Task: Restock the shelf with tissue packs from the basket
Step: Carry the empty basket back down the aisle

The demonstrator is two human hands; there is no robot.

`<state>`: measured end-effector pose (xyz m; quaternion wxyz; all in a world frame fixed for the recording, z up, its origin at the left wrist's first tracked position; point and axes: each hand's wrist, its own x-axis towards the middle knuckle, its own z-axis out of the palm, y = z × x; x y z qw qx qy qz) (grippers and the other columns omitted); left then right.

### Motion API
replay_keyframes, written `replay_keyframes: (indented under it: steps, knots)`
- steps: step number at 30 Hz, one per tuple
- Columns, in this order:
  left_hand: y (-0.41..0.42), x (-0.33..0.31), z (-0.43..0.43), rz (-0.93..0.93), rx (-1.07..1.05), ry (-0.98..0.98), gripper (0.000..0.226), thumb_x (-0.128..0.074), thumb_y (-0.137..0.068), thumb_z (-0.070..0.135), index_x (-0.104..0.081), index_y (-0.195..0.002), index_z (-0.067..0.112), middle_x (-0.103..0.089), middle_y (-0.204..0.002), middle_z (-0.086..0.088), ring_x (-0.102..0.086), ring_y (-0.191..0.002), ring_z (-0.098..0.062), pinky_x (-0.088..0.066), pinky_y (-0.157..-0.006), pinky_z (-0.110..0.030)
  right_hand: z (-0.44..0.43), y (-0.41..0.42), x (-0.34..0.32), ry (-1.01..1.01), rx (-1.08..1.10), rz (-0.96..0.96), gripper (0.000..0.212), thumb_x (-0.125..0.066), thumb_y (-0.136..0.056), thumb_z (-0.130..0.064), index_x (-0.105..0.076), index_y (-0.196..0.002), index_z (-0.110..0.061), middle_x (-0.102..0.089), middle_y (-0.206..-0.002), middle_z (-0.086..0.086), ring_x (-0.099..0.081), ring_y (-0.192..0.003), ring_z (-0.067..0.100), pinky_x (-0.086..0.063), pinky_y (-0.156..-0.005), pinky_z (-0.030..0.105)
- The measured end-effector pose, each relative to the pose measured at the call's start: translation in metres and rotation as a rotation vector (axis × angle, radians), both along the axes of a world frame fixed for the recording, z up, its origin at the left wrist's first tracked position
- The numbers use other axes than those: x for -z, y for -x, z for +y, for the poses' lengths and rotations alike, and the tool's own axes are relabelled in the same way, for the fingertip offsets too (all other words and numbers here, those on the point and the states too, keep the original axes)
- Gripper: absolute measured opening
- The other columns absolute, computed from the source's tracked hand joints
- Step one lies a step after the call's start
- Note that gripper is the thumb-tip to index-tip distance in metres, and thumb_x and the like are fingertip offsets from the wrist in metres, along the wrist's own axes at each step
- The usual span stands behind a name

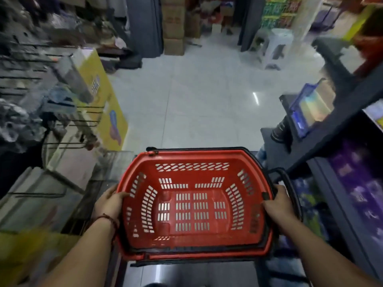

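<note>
A red plastic shopping basket (143, 162) with slotted walls and black handles hangs in front of me, low in the head view. Nothing lies inside it; its floor shows bare. My left hand (108, 200) grips the basket's left rim, a red cord bracelet on that wrist. My right hand (278, 200) grips the right rim next to a folded black handle. Purple packs (358, 183) fill a dark shelf at the right.
A pale tiled aisle (207, 96) runs ahead. Wire racks and a yellow display board (107, 104) line the left side. The dark shelf unit (331, 129) stands on the right, cardboard boxes (173, 27) and a white plastic stool (275, 46) at the far end.
</note>
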<state>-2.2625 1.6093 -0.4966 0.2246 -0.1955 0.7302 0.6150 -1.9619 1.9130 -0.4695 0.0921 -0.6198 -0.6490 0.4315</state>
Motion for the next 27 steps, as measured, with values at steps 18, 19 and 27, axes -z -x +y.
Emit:
replay_keyframes:
  steps: [18,19,27]
  knots:
    - [0.35,0.361,0.289,-0.216,0.285,0.133,0.063,-0.071,-0.076,-0.004,-0.066,-0.131,0.026,-0.078,-0.106,-0.01,-0.077,-0.087,-0.033,-0.062,-0.072,-0.04,0.299,0.326,0.346,0.249,0.152,-0.1,0.071,-0.073,-0.079,0.012,-0.046,-0.142,-0.007,-0.062,-0.113,0.018,-0.061,-0.08,0.022,-0.049,-0.075,0.033]
    - [0.356,0.373,0.296,-0.246,0.307,0.144,0.061,-0.071,-0.078,-0.003,-0.065,-0.131,0.026,-0.078,-0.107,-0.011,-0.077,-0.086,-0.033,-0.062,-0.07,-0.041,0.309,0.334,0.361,0.249,0.132,-0.11,0.07,-0.073,-0.08,0.012,-0.045,-0.142,-0.007,-0.061,-0.111,0.016,-0.059,-0.076,0.018,-0.048,-0.071,0.032]
    - [0.369,0.449,0.319,-0.264,0.407,0.272,0.08,-0.085,-0.07,0.01,-0.054,-0.142,0.027,-0.076,-0.116,-0.007,-0.079,-0.085,-0.028,-0.065,-0.069,-0.047,0.355,0.362,0.447,0.313,0.043,-0.229,0.075,-0.077,-0.08,0.003,-0.041,-0.144,-0.008,-0.062,-0.122,0.015,-0.061,-0.081,0.019,-0.05,-0.079,0.037]
